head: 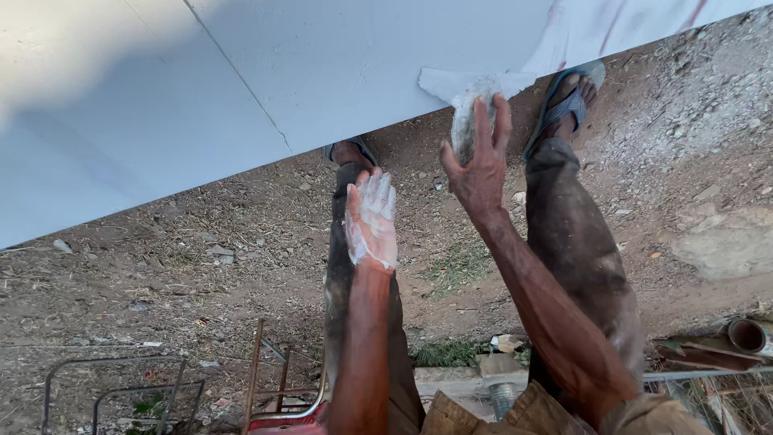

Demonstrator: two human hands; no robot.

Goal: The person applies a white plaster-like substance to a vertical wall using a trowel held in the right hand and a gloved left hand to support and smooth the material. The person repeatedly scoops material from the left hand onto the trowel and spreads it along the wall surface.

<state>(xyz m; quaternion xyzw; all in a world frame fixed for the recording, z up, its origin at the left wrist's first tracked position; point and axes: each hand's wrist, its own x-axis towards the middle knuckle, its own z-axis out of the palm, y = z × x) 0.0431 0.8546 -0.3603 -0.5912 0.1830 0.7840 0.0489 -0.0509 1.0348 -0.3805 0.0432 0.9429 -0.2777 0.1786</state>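
**Putty-smeared hands at the foot of a pale wall**

Head view, looking steeply down along a smooth, pale grey-white plastered wall (241,89) to bare brown earth (201,266) strewn with pebbles and dry stalks.

Right hand (477,157) raised against the wall's lower edge, fingers curled around a crumpled grey-white wad of cloth or plastic (467,121), thumb on one side and fingers on the other, pressing it to the surface. Wad touching a ragged patch of fresh white filler (451,82) just above the wall's edge; grip apparently chosen so the pad sits flat against the wall for wiping or smoothing. Faint reddish streaks on the wall, up and to the right of the patch.

Left hand (372,217) lower and apart from the wall, open, fingers spread and loosely extended, holding nothing. Palm and fingers coated in a whitish film, either dried filler or a thin clear glove; cannot tell which. Held clear of the trousers, probably to keep the mess off.

Below the hands, two legs in dark, dusty trousers (576,242), feet in blue strapped sandals (564,101) planted near the wall's base, one to each side of the patch, giving a braced stance over the work.

Along the bottom edge: rusty metal bar frame (266,370), red rim beside it, thin wire frame at left, rusty pipe end (747,334) at right, tufts of green grass (451,353).
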